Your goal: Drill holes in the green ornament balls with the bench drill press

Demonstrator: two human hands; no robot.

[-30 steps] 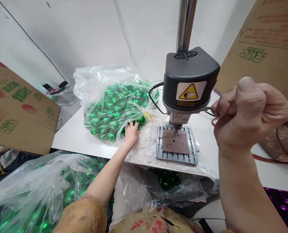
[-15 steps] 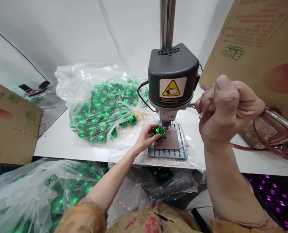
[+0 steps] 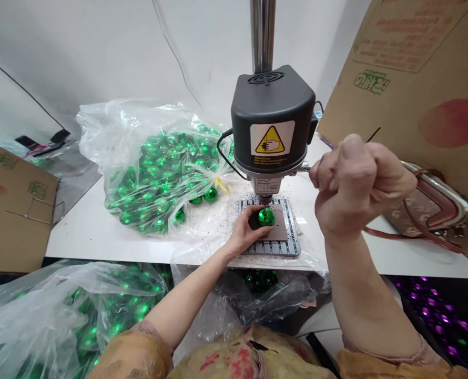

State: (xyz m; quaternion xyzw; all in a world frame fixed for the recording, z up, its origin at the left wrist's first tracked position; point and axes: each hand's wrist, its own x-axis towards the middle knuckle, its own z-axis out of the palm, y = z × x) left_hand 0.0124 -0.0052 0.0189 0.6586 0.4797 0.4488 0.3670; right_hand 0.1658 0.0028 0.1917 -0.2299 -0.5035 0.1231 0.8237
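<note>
Where left grip (image 3: 245, 231) pinches, ball (image 3: 266, 216) sits.

Left hand (image 3: 246, 231) low, right hand (image 3: 356, 184) raised (fisted)

a brown handbag (image 3: 431, 210) lies on the white table. behind it stands a big carton (image 3: 407, 100); shiny purple balls (image 3: 431, 310) sit below it, and another carton (image 3: 9, 216) is far to its left.
</note>
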